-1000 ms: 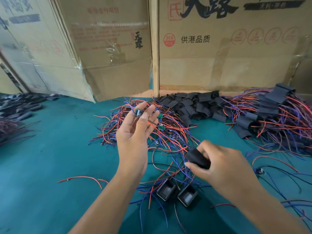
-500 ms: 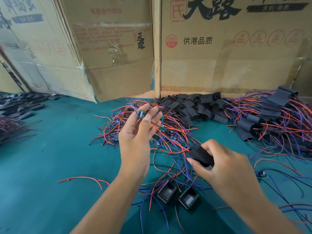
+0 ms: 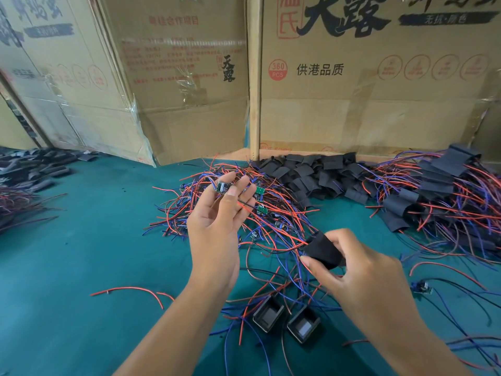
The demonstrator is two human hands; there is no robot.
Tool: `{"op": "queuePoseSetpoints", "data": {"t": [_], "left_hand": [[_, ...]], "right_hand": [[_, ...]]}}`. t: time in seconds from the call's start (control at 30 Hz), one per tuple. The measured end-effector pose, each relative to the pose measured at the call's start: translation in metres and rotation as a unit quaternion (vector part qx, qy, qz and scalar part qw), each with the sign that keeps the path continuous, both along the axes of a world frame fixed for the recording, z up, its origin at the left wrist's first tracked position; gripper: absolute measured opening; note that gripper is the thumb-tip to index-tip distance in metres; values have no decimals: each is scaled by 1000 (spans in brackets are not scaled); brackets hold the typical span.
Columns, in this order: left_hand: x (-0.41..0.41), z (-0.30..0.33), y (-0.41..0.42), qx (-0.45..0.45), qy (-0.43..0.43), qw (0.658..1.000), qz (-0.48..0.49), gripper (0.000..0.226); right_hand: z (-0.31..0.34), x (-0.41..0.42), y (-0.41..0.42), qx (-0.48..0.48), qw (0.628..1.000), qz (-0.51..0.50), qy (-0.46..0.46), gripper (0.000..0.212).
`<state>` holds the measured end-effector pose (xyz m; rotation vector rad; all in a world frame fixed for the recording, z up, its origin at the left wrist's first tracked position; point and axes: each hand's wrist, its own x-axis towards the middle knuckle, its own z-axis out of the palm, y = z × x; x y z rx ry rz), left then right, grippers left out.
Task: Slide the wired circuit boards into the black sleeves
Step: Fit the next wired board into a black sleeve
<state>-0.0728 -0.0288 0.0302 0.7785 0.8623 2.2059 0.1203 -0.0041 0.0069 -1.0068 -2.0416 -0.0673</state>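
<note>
Both hands sit almost where they were a moment ago; the right hand (image 3: 363, 278) has only crept a little toward the wires with its sleeve.

Nearest, two small black boxes (image 3: 286, 318) lie side by side on the green table (image 3: 67, 267), with loose wires around them. Just past them, the right hand pinches a black sleeve (image 3: 322, 252) between thumb and fingers. The sleeve's far end touches the red and blue wires. To its left, the left hand (image 3: 217, 221) is raised, palm up. Its thumb and fingertips pinch a small green board (image 3: 222, 186), and a thin black wire runs from it across the fingers. Board and sleeve are well apart, and the board is not in the sleeve.

Behind the hands lies a big tangle of wires (image 3: 271, 213) with more little boards in it. Farther back is a pile of empty sleeves (image 3: 314, 172). On the right is a heap of filled sleeves (image 3: 444, 196) with wires sticking out. Brown cardboard boxes (image 3: 366, 90) stand at the back.
</note>
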Motion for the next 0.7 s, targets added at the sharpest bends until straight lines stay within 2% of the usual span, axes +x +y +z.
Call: {"op": "queuePoseSetpoints", "data": {"t": [0.43,0.57,0.7], "left_hand": [[20,-3,-5,-6,51,998,-40,19],[15,-2,-3,-17,5,1000,-13,15],[7,-1,-1,-30,-18,999,18,12]], "right_hand": [[-2,0,3,55,994,-67,-65,32],[0,0,2,50,995,-70,-55,40],[1,1,2,57,995,-70,-47,40]]}}
